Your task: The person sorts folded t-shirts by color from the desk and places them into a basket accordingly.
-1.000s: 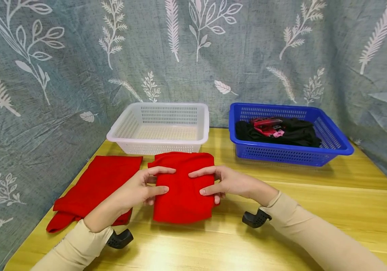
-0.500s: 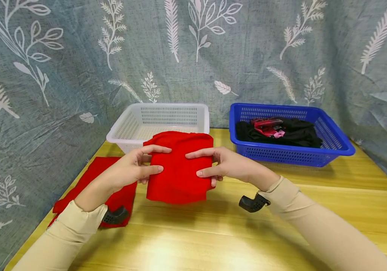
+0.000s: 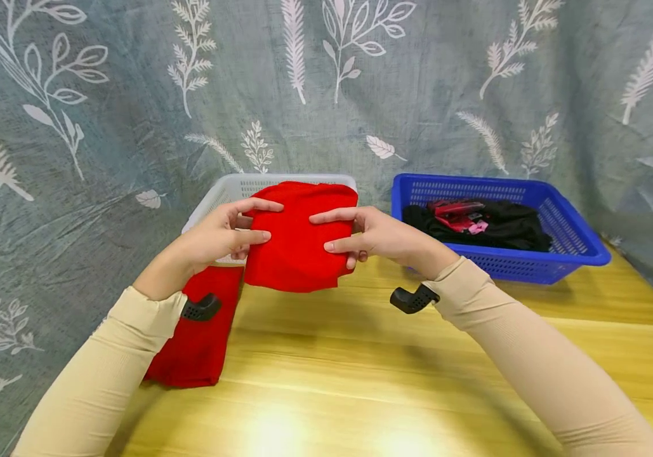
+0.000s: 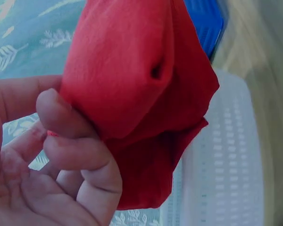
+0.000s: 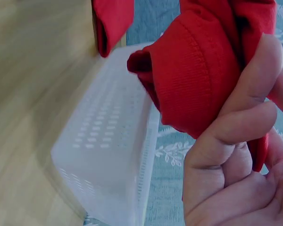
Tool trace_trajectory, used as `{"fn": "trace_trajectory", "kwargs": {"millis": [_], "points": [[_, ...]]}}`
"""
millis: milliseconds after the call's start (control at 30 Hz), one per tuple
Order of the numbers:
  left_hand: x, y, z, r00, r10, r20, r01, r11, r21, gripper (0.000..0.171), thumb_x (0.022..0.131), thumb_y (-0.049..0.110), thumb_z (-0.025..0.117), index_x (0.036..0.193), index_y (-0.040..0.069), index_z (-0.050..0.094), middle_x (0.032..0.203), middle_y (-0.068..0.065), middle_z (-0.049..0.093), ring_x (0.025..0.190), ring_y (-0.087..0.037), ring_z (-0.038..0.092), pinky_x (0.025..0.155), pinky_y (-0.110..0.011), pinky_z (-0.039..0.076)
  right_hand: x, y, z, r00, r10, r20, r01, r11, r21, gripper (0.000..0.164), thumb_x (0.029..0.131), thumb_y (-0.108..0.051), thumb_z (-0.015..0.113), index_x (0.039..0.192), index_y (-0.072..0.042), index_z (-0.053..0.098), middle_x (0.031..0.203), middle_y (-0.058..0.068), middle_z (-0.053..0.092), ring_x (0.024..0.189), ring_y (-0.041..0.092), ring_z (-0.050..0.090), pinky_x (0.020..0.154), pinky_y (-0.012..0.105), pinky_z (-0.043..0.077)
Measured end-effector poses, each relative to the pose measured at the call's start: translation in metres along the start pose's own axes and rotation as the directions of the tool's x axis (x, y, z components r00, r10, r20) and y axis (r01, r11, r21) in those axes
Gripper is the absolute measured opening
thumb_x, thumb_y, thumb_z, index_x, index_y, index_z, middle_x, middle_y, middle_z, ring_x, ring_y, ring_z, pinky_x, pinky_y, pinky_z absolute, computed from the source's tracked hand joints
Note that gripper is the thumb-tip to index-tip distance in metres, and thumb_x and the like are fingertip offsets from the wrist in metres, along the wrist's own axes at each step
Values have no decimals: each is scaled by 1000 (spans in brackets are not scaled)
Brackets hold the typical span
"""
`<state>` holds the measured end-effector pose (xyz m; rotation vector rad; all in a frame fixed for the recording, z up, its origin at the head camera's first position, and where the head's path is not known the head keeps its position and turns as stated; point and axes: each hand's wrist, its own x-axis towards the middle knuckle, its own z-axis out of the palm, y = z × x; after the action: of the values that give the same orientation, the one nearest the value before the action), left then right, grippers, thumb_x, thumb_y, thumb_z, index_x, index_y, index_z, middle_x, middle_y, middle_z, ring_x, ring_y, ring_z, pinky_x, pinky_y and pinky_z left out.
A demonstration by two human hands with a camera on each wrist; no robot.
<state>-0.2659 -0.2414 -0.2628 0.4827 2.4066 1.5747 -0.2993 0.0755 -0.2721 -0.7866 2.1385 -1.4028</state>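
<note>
A folded red garment (image 3: pixel 300 244) is held up in front of the white basket (image 3: pixel 210 202), overlapping it in the head view. My left hand (image 3: pixel 212 236) pinches its left side, thumb and index finger on the near face and the other fingers behind. On the opposite side my right hand (image 3: pixel 389 240) grips it the same way. Loose fabric layers show at the bottom of the garment (image 4: pixel 118 80) in the left wrist view. From the right wrist, a stitched band of the garment (image 5: pixel 188 80) is seen, with curled fingers (image 5: pixel 236 122) under it.
Another folded red garment (image 3: pixel 206 349) lies on the wooden table (image 3: pixel 303 368) at the left, partly under my left forearm. A blue basket (image 3: pixel 532 255) with black cloth (image 3: pixel 511 225) and a red and pink item (image 3: pixel 456 216) stands back right. A patterned curtain (image 3: pixel 417 114) hangs behind.
Both hands have lifted the folded red garment off the table and carried it forward and up, from in front of the white basket to overlapping it. The second garment stays put.
</note>
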Motion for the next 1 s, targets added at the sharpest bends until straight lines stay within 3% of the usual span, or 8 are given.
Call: {"fn": "trace_trajectory", "kwargs": {"millis": [133,500,767,1000], "points": [[16,2,-9,1000,16,-20,-15,999,31,52,104,12,70,154,22,57,73,1,57,57,-16,44,57,-27,40,12,-2,-8,1000,-22,-8,22,1000,10,56,103,-17,74,156,-25,57,65,3,69,61,16,68,60,26,41],[42,2,-31,996,-15,-83,15,1000,4,50,107,7,63,154,22,56,95,-2,63,63,-16,42,61,-26,38,49,-9,-19,997,-3,-71,5,1000,27,53,102,-17,75,153,-25,59,60,2,61,64,18,68,67,29,54],[56,-1,-36,991,-38,-128,43,998,36,50,108,10,62,155,23,54,90,0,56,67,-16,43,65,-28,40,66,-9,-26,993,11,-121,-10,1000,6,51,102,-15,75,150,-24,61,60,2,63,63,19,68,61,26,47],[73,-4,-38,987,-40,-155,50,997,62,49,108,8,61,155,22,55,84,0,53,65,-17,43,62,-26,40,76,-8,-31,986,35,-161,-36,999,-6,49,101,-16,76,148,-24,63,68,1,65,69,18,70,66,26,52]]}}
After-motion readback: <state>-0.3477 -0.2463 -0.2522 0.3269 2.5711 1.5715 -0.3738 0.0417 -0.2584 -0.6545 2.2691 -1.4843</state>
